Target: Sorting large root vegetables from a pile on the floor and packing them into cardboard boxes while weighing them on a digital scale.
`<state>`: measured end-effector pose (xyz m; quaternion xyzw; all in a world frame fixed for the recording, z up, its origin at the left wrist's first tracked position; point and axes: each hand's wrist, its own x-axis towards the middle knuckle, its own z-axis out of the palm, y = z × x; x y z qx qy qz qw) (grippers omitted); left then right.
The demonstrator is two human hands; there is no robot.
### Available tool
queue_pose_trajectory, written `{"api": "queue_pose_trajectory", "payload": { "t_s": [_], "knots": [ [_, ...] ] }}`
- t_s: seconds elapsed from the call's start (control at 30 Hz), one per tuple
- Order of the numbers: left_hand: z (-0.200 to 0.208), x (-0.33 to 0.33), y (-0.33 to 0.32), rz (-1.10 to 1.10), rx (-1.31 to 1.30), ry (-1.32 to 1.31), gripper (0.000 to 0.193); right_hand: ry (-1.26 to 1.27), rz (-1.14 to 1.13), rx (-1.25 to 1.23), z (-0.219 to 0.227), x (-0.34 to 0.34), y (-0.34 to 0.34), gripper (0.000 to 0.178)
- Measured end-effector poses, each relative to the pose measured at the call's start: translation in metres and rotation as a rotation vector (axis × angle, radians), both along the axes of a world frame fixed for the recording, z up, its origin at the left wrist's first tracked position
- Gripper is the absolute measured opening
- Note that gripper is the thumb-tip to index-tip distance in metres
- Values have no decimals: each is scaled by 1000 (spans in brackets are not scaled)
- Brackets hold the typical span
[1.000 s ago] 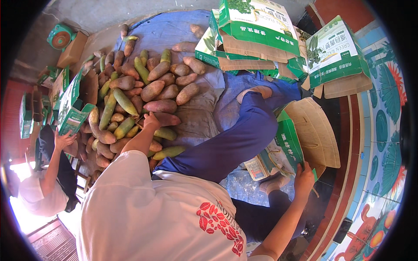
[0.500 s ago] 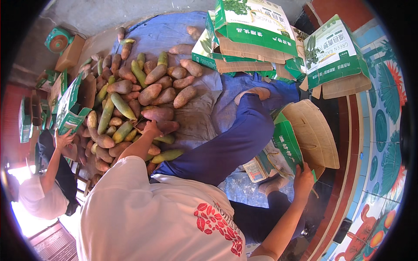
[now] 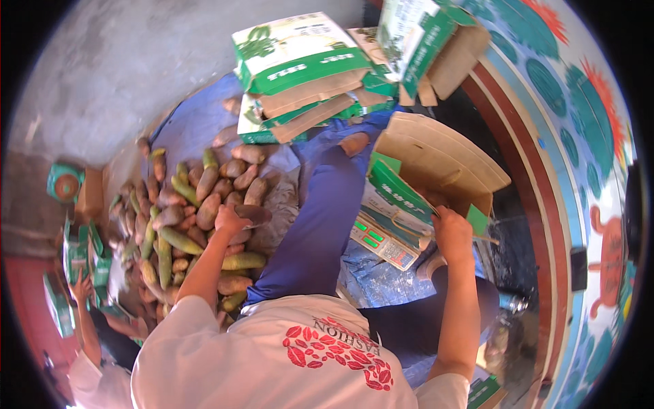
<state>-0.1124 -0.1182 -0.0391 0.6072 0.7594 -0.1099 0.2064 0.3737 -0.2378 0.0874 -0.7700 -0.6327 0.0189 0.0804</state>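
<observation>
On the left lies a big pile of long radishes [image 3: 178, 240], some green and many coated in brown-red soil. At the pile's right side, my left hand [image 3: 230, 219] is closed round the end of a dark, soil-coated radish [image 3: 255, 215]; part of its fingers is hidden. My right hand [image 3: 452, 230] grips the edge of an open green and white cardboard box [image 3: 402, 194], its brown flaps raised. Beneath the box is a weighing scale [image 3: 383, 245] with lit green displays. The box's inside is mostly hidden from here.
Flattened-looking green and white cartons [image 3: 303, 61] are stacked at the back, another carton [image 3: 426, 48] beside them. A blue sheet [image 3: 197, 116] covers the floor. A co-worker's hand [image 3: 80, 288] handles cartons at far left. The tiled wall [image 3: 579, 136] curves along the right.
The view has turned, shifting the pile, box and cartons leftward. My left hand now has a radish in its grasp. The scale shows more fully, and my right hand stays on the box edge.
</observation>
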Motion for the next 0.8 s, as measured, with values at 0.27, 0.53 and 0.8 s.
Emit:
{"api": "queue_pose_trajectory", "payload": {
  "t_s": [0.27, 0.53, 0.8],
  "knots": [
    [135, 98, 51, -158, 723, -552, 69, -3, 29, -55, -2, 0, -10, 13],
    [194, 242, 51, -394, 484, -1109, 63, -32, 23, -86, -15, -3, -1, 13],
    [162, 334, 26, -908, 451, -792, 59, -21, -19, -171, -8, -10, 2, 16]
  ]
}}
